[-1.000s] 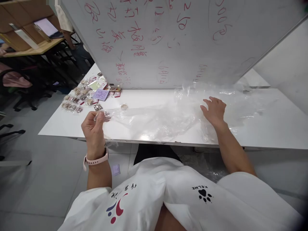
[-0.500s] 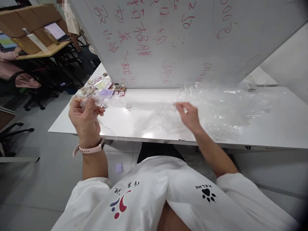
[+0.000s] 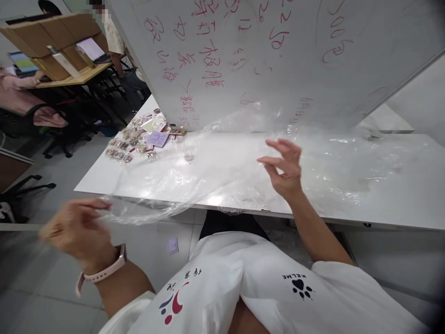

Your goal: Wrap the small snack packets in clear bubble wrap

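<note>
Out past the table's front edge, my left hand (image 3: 78, 229), blurred, is closed on one end of a clear plastic sheet (image 3: 167, 192). From there the thin plastic stretches right across the white table (image 3: 86, 178), slack and wrinkled. My right hand (image 3: 285, 169) hovers over the table with its fingers apart, and I see nothing gripped in it. More clear plastic film (image 3: 340, 167) lies crumpled behind and to the right of that hand. Whether the pieces are joined I cannot tell.
Several small wrapped packets (image 3: 121, 150) and a purple card (image 3: 158, 138) are heaped at the table's left end. A whiteboard (image 3: 243, 60) with red writing stands at the back. A purple packet (image 3: 173, 246) lies on the floor. Two people are at the far left.
My left hand has swung left and toward me, pulling the plastic end off the table. My right hand's fingers have spread, and it has shifted slightly right.
</note>
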`<control>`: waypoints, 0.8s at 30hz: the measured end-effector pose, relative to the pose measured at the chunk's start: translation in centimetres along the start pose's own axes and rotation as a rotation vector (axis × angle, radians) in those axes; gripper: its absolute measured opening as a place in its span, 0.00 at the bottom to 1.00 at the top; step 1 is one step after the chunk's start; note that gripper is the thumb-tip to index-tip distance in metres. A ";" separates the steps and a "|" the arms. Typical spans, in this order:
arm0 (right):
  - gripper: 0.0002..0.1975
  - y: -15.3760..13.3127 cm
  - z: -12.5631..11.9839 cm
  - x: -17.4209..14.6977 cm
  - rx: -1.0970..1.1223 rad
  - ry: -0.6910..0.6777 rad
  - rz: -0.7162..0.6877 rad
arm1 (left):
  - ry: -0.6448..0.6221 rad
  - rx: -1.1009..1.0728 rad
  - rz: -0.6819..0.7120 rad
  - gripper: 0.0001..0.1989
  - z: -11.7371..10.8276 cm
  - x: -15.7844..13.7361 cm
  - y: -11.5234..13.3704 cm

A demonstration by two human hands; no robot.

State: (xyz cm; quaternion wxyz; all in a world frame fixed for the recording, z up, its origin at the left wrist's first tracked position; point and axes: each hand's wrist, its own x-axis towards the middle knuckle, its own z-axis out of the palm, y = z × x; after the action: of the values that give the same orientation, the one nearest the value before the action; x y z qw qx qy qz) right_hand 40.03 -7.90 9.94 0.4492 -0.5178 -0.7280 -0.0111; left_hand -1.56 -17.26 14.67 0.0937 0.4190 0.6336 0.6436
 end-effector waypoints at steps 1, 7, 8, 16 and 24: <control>0.17 0.9 1.2 -1.7 0.032 -0.133 0.037 | 0.005 0.057 0.009 0.19 -0.2 -0.6 -1.1; 0.59 3.1 4.8 -10.1 0.016 -0.574 0.224 | -0.507 0.627 -0.205 0.21 0.9 -3.0 -7.7; 0.57 3.1 4.5 -10.8 0.006 -0.586 0.240 | -0.562 0.676 -0.198 0.22 1.4 -3.2 -8.3; 0.19 6.6 -6.3 -6.3 0.117 -0.319 0.183 | -0.719 0.687 -0.136 0.17 6.7 -3.9 -7.9; 0.24 13.7 -15.3 -1.0 -0.279 0.021 0.357 | -0.817 0.623 -0.066 0.15 10.3 -6.2 -7.5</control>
State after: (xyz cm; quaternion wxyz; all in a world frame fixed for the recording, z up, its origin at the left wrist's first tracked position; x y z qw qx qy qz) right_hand 60.32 -9.63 12.26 0.3756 -0.6953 -0.6116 -0.0373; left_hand 5.99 -12.37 3.75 0.2244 0.6240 0.7199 0.2047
